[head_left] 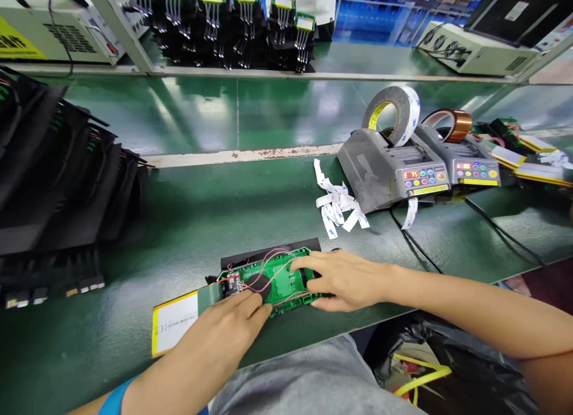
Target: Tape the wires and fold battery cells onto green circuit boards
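A green plastic housing [281, 279] lies open side up on the bench, with thin red wires [280, 266], a small circuit board [232, 284] and a dark round part [261, 286] inside. My left hand [235, 319] has its bent fingers on the housing's near left side, beside the round part; some fingertips are hidden. Around the right end curls my right hand [342, 279], its index finger reaching inside and its thumb at the near edge. Left of the housing is a flat white battery-like pack [175, 322] with yellow edges, partly behind my left forearm. A black strip [268, 252] runs behind the housing.
Paper-backed tape pieces [335, 206] lie near two tape dispensers [394, 170] [470, 164]. Black panels [58, 170] are stacked at left. Several black assemblies with green boards [246, 21] stand on the shelf. A lined bin [430, 367] sits below the bench edge.
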